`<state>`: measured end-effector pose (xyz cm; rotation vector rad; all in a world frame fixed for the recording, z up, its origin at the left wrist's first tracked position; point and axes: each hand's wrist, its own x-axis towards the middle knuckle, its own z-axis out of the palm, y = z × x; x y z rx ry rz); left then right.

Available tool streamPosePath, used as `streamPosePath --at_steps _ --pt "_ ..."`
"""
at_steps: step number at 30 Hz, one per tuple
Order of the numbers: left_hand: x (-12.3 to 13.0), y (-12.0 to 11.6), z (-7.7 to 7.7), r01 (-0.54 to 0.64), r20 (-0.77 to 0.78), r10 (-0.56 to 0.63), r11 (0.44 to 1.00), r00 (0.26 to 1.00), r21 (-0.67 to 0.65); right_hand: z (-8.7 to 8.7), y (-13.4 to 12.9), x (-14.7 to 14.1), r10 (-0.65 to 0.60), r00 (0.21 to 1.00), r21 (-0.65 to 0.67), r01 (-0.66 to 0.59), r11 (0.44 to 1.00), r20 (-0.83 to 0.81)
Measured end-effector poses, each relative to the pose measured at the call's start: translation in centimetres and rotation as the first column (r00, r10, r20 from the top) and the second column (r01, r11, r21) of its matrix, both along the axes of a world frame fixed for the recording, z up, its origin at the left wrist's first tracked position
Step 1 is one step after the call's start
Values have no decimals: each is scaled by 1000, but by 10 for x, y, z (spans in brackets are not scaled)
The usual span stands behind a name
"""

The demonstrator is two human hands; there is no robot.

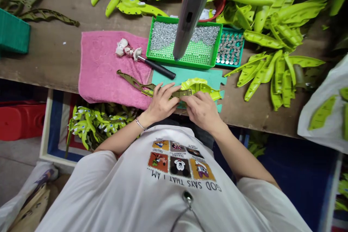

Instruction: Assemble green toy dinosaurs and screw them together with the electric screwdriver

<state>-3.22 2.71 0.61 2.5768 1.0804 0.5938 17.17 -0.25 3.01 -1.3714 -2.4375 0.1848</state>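
An olive-green plastic part runs from over the pink towel to the teal foam mat. My left hand lies over its middle with the fingers bent round it. At its right end my right hand is closed, fingertips pressed on the part; anything small between them is hidden. A bright green shell piece rests on the mat just beyond both hands. A black-handled tool with a cloth-wrapped head lies on the pink towel and reaches the mat.
A green tray of screws and a teal tray of round metal pieces stand behind the mat. A grey pole rises over the green tray. Green parts are heaped right; a teal bin stands left.
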Motion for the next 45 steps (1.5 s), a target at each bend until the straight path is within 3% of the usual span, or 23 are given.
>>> streamPosePath --at_steps 4,9,21,28,32,36,41,45 --pt "0 -7 -3 -77 32 77 997 996 -4 10 8 -5 105 978 25 -111 993 181" --pt "2 -14 -6 -125 20 124 992 992 24 12 12 -2 150 969 -11 -151 988 196" --pt "16 -10 -8 -122 39 118 979 992 166 -13 20 15 72 975 -176 -110 978 -210" --pt "16 7 25 3 -103 9 994 995 113 -10 14 17 50 949 -136 -97 986 -311" --pt "21 10 43 4 -158 -1 1000 988 16 -6 3 5 -89 933 -88 62 994 -350" --pt "27 9 51 -68 -87 53 980 995 -186 -8 -7 -11 -255 890 -46 257 965 -378" --pt "32 12 57 -84 20 104 888 994 -452 -14 -16 -21 -349 858 -26 367 930 -377" --pt "32 14 57 -81 1 93 868 996 -489 -14 -21 -12 -414 837 -85 412 907 -358"
